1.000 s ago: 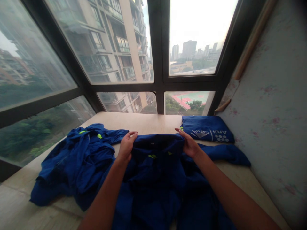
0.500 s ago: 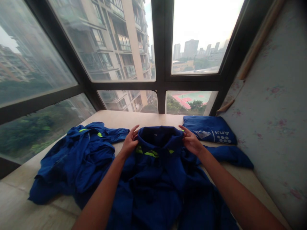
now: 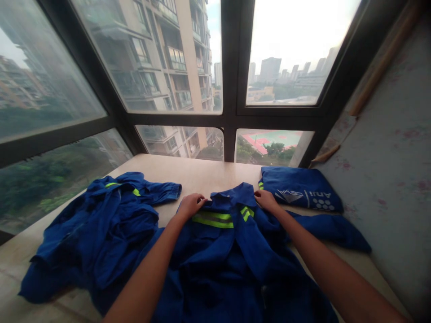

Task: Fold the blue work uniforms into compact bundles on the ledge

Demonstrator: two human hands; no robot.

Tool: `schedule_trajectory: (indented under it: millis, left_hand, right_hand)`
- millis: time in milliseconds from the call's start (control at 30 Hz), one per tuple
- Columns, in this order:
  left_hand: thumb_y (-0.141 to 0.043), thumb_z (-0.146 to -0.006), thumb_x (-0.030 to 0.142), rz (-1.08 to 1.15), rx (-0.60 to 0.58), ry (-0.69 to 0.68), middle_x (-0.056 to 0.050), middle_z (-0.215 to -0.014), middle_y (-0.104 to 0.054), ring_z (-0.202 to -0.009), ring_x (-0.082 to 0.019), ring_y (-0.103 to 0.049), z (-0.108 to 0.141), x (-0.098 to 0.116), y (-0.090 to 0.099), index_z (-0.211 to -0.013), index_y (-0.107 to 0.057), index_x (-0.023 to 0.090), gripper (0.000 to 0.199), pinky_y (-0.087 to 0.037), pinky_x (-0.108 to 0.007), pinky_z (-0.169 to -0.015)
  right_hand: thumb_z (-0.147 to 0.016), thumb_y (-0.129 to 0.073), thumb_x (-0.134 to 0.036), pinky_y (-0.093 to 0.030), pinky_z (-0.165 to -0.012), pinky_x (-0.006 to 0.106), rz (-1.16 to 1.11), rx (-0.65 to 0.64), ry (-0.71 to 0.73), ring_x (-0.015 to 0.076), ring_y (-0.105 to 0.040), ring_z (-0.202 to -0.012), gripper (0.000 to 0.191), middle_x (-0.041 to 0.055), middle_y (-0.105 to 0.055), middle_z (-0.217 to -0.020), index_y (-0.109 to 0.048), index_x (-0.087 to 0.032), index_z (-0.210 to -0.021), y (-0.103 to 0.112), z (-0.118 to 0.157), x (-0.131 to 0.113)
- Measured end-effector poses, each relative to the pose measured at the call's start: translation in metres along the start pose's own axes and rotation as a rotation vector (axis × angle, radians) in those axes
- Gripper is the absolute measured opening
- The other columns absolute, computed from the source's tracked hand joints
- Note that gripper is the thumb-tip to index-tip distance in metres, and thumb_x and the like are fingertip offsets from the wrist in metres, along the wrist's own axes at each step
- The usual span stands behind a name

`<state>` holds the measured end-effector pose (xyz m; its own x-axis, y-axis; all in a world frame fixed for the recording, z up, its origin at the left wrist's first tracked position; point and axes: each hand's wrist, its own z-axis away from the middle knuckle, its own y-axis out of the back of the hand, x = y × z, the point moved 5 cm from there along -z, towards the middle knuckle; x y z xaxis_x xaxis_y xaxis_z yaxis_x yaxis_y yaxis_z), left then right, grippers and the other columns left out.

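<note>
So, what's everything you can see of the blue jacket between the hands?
The jacket is rumpled blue cloth with a collar and bright yellow-green, grey-centred chest stripes. It lies front up on the ledge, collar towards the window. The left hand and right hand sit either side of the collar; their grip is unclear.

Blue fabric jacket with yellow-green striped chest (image 3: pixel 215 258), lying on the pale flat ledge (image 3: pixel 195 168) | left of the jacket: crumpled blue fabric garment (image 3: pixel 101 233), same ledge | kinda behind-right of it: folded blue rectangular fabric bundle (image 3: pixel 292 183) | straight behind it: dark-framed glass window (image 3: pixel 231 89) | off to its right: pale floral wall (image 3: pixel 387 188)
</note>
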<state>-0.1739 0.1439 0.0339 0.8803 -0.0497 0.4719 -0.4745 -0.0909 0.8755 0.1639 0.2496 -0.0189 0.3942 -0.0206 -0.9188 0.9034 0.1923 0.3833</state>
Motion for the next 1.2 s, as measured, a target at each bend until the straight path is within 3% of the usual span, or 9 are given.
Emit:
schedule_trajectory:
  millis: [100, 267, 600, 733, 867, 933, 1000, 1100, 1200]
  left_hand:
    - [-0.067, -0.078, 0.041, -0.031, -0.061, -0.02, -0.009, -0.089, -0.075, -0.087, -0.025, -0.066, 0.0, -0.005, 0.001, -0.081, -0.076, 0.024, 0.02, -0.043, -0.031, -0.078]
    - [-0.059, -0.081, 0.03, -0.017, -0.079, -0.046, -0.008, -0.093, -0.075, -0.09, -0.024, -0.066, 0.007, -0.005, 0.012, -0.085, -0.074, 0.025, 0.017, -0.043, -0.03, -0.08]
    - [-0.048, -0.085, 0.041, 0.102, 0.179, -0.019, -0.007, -0.08, -0.073, -0.08, -0.026, -0.065, 0.03, 0.039, 0.082, -0.081, -0.069, 0.024, 0.027, -0.045, -0.033, -0.077]
    - [-0.054, -0.081, 0.046, 0.175, 0.247, -0.064, -0.005, -0.076, -0.073, -0.078, -0.025, -0.065, 0.048, 0.064, 0.124, -0.078, -0.07, 0.024, 0.027, -0.047, -0.031, -0.078]
    - [-0.058, -0.079, 0.048, 0.243, 0.332, -0.087, -0.004, -0.084, -0.076, -0.083, -0.025, -0.067, 0.082, 0.077, 0.152, -0.085, -0.073, 0.024, 0.029, -0.049, -0.031, -0.082]
    - [-0.06, -0.079, 0.047, 0.279, 0.374, -0.071, -0.005, -0.091, -0.077, -0.088, -0.026, -0.068, 0.105, 0.071, 0.15, -0.091, -0.074, 0.024, 0.029, -0.05, -0.032, -0.085]
    - [-0.062, -0.077, 0.045, 0.29, 0.307, -0.051, -0.006, -0.094, -0.077, -0.092, -0.027, -0.068, 0.127, 0.059, 0.133, -0.094, -0.074, 0.024, 0.029, -0.051, -0.034, -0.088]
    - [-0.061, -0.078, 0.042, 0.216, 0.059, -0.065, -0.006, -0.096, -0.077, -0.094, -0.027, -0.069, 0.153, 0.04, 0.093, -0.09, -0.075, 0.025, 0.024, -0.051, -0.037, -0.09]
    - [-0.059, -0.08, 0.039, 0.126, -0.041, -0.056, -0.006, -0.097, -0.077, -0.094, -0.028, -0.069, 0.168, 0.025, 0.065, -0.087, -0.075, 0.026, 0.022, -0.052, -0.039, -0.089]
  right_hand:
    - [-0.061, -0.076, -0.022, -0.05, -0.081, 0.037, -0.012, -0.195, -0.031, 0.0263, -0.067, -0.08, 0.015, 0.0039, -0.069, -0.063, -0.063, -0.023, -0.054, -0.015, 0.007, 0.0]
    - [-0.073, -0.07, -0.037, -0.051, -0.067, 0.031, -0.13, -0.437, -0.051, 0.019, -0.065, -0.069, 0.018, 0.0014, -0.073, -0.076, -0.073, -0.021, -0.08, -0.025, 0.031, -0.01]
    - [-0.069, -0.077, -0.041, -0.039, -0.056, 0.023, -0.203, -0.612, 0.077, 0.0114, -0.052, -0.057, 0.042, -0.004, -0.064, -0.068, -0.068, -0.02, -0.103, -0.006, 0.09, -0.054]
    - [-0.072, -0.072, -0.035, -0.042, -0.06, 0.028, -0.031, -0.357, 0.311, 0.0151, -0.054, -0.057, 0.03, -0.0036, -0.06, -0.061, -0.07, -0.019, -0.096, 0.03, 0.104, -0.086]
    - [-0.084, -0.06, -0.026, -0.045, -0.085, 0.04, 0.297, 0.079, 0.648, 0.0255, -0.062, -0.088, 0.024, 0.0062, -0.07, -0.092, -0.071, -0.024, -0.105, 0.081, 0.149, -0.112]
    - [-0.088, -0.052, -0.02, -0.041, -0.096, 0.044, 0.41, 0.14, 0.751, 0.0284, -0.06, -0.103, 0.032, 0.0089, -0.07, -0.106, -0.07, -0.026, -0.113, 0.089, 0.18, -0.105]
    - [-0.085, -0.051, -0.015, -0.041, -0.096, 0.044, 0.458, 0.058, 0.74, 0.0282, -0.06, -0.104, 0.041, 0.0092, -0.069, -0.109, -0.067, -0.027, -0.121, 0.083, 0.205, -0.081]
    - [-0.077, -0.064, -0.023, -0.048, -0.082, 0.037, 0.422, -0.17, 0.551, 0.0259, -0.064, -0.088, 0.056, 0.0065, -0.071, -0.095, -0.06, -0.027, -0.132, 0.062, 0.22, -0.034]
    - [-0.081, -0.062, -0.033, -0.047, -0.068, 0.034, 0.335, -0.235, 0.369, 0.0223, -0.062, -0.068, 0.056, 0.0023, -0.069, -0.075, -0.058, -0.024, -0.136, 0.05, 0.216, -0.009]
